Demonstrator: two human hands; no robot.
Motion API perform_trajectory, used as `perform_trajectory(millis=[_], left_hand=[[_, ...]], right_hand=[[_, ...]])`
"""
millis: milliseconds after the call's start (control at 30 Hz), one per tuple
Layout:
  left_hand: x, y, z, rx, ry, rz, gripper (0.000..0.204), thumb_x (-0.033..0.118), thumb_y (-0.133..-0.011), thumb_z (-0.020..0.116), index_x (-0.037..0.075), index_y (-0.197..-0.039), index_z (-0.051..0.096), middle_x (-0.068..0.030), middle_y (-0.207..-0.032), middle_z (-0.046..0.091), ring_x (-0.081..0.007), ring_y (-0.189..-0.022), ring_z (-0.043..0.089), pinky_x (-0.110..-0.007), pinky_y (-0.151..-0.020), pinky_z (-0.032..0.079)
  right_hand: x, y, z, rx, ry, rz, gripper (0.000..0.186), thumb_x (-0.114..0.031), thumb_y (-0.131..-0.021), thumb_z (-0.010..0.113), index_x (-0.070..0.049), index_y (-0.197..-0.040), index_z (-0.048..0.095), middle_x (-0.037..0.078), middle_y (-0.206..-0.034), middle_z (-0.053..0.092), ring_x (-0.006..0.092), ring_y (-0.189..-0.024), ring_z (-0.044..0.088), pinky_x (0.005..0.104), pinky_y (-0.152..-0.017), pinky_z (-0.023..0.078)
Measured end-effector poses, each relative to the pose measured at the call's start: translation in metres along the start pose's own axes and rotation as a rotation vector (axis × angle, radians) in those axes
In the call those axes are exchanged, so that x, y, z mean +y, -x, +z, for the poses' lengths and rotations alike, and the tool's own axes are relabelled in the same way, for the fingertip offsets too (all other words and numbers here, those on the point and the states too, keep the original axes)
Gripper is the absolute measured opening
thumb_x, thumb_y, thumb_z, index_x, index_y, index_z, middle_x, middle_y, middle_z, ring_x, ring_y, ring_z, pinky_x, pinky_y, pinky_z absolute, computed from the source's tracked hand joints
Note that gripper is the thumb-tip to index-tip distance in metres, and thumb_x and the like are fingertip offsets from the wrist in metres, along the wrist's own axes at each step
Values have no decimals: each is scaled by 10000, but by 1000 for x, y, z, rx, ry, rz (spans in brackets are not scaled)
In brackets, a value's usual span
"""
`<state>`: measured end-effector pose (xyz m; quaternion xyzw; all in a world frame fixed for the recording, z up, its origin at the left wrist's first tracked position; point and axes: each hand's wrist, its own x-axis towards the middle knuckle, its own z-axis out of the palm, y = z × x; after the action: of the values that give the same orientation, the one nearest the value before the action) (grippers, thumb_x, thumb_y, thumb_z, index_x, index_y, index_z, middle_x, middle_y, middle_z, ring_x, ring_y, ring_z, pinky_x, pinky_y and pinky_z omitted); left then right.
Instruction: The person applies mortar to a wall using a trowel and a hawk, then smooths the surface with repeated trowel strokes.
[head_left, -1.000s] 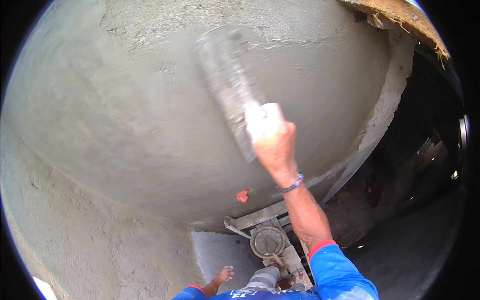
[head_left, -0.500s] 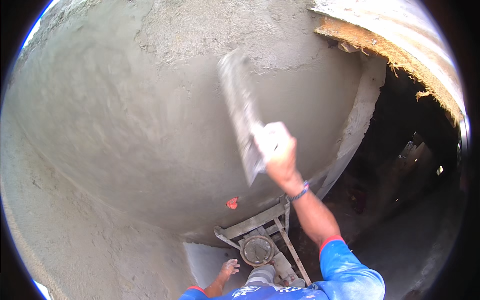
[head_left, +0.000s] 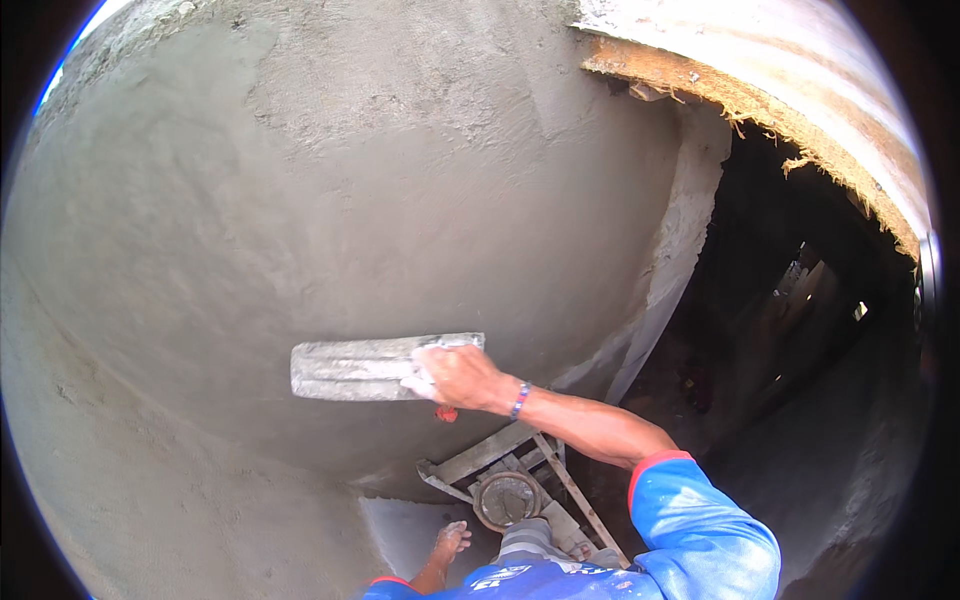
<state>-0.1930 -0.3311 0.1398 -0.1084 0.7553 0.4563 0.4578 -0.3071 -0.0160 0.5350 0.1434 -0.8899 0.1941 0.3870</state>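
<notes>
My right hand (head_left: pixel 462 377) grips a long, mortar-smeared plastering trowel (head_left: pixel 350 370) by its handle. The blade lies nearly level across the lower part of the grey plastered wall (head_left: pixel 400 230), its free end pointing left; whether it presses flat on the plaster I cannot tell. The wall is smooth in its middle and rougher toward the top. Low on the left, my left hand (head_left: pixel 455 537) hangs by my body, holding nothing, with loosely bent fingers apart. Just under the trowel, a small red patch (head_left: pixel 446 413) shows on the wall.
Below me, a round bucket (head_left: pixel 506 500) with grey mortar stands on a wooden frame (head_left: pixel 490 452) of planks. A dark opening (head_left: pixel 780 380) lies to the right, beyond the wall's pale edge (head_left: pixel 685 220). Overhead at right hangs a frayed wooden board (head_left: pixel 660 72).
My right hand has swung the trowel down and to the left, turning it from steep to nearly level. My left hand stays low. The view has shifted slightly.
</notes>
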Motion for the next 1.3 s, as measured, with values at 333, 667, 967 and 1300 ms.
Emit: perform_trajectory(millis=[333, 667, 967, 1300], left_hand=[[-11, 18, 1, 3, 112, -54, 455, 419, -912, 549, 112, -1247, 534, -88, -1015, 672, -175, -735, 636, -318, -676, 491], [-19, -2, -2, 45, 145, -6, 463, 413, -903, 562, 106, -1248, 536, -73, -997, 674, -167, -679, 624, -336, -676, 490], [-60, 13, 14, 88, 174, -36, 445, 427, -895, 569, 126, -1222, 560, -64, -965, 672, -163, -678, 616, -323, -649, 482], [-118, -4, 44, 61, 90, -177, 481, 455, -882, 560, 104, -1211, 570, -53, -930, 663, -151, -640, 589, -308, -580, 463]], right_hand=[[158, -55, -178, 629, 3, 564, 294, -276, -868, 625, 14, -860, 585, 173, -710, 612, 241, -626, 572, 357, -597, 453], [44, 77, 80, -111, 243, 11, 304, -363, -866, 603, -72, -847, 515, 111, -649, 574, 280, -545, 619, 397, -443, 492], [55, 34, -40, 93, 218, 9, 377, -308, -724, 767, -41, -929, 595, 121, -754, 630, 284, -655, 640, 369, -574, 524], [60, -104, -115, 127, 575, -288, 350, -418, -825, 632, -91, -934, 568, 102, -635, 605, 292, -584, 614, 395, -502, 499]])
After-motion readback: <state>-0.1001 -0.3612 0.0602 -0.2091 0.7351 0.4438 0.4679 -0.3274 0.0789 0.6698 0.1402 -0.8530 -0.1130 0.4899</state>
